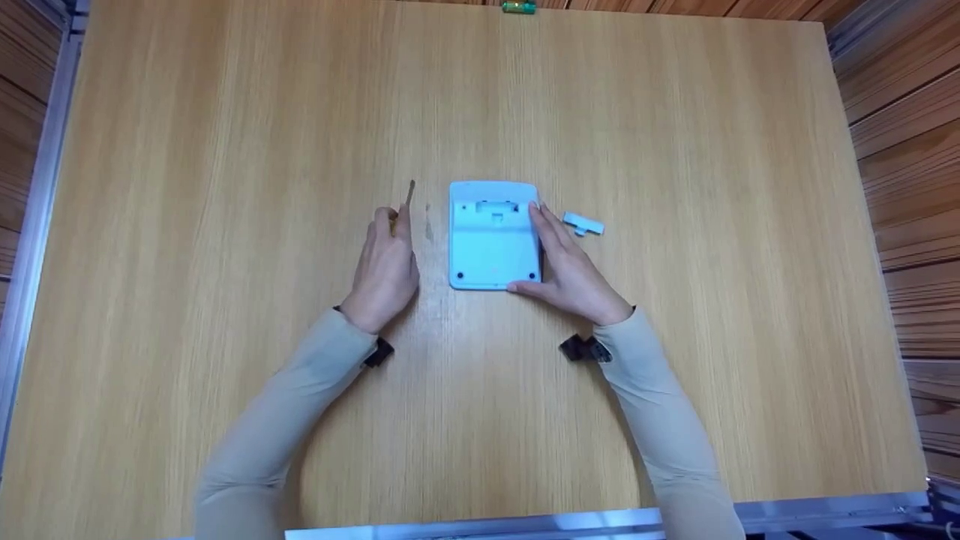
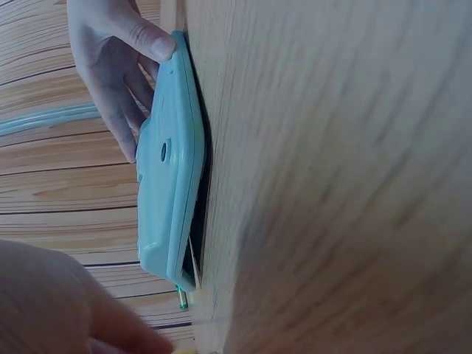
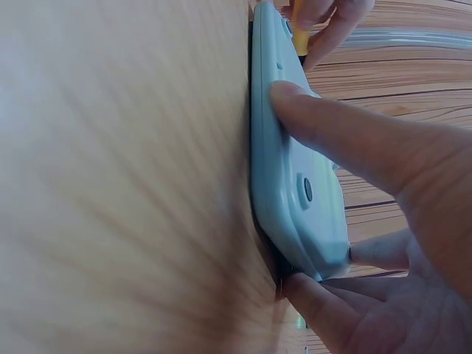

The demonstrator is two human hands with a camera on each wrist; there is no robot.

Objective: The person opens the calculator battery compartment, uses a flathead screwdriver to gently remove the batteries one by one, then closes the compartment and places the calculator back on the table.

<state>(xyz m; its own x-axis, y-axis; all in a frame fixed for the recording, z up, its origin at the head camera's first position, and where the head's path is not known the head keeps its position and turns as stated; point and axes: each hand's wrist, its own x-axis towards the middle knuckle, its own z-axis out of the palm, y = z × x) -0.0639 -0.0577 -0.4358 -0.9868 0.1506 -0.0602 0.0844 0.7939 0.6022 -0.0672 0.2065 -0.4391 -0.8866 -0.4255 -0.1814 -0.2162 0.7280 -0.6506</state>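
Note:
A light blue calculator (image 1: 491,251) lies back up, its battery compartment (image 1: 497,208) uncovered near the far end. My right hand (image 1: 574,277) grips it by the right side, thumb at the near edge and fingers along the far right; the right wrist view shows a fingertip (image 3: 310,291) under its edge. To the left, my left hand (image 1: 386,262) holds a slim screwdriver (image 1: 410,193), its thin end pointing away from me. Its yellow handle (image 3: 299,33) shows in the right wrist view. The left hand is apart from the calculator.
A small light blue battery cover (image 1: 583,223) lies just right of the right hand's fingers. At the far edge of the wooden table (image 1: 300,112) is a green battery (image 1: 519,7). A metal rail (image 1: 465,527) runs along the near edge.

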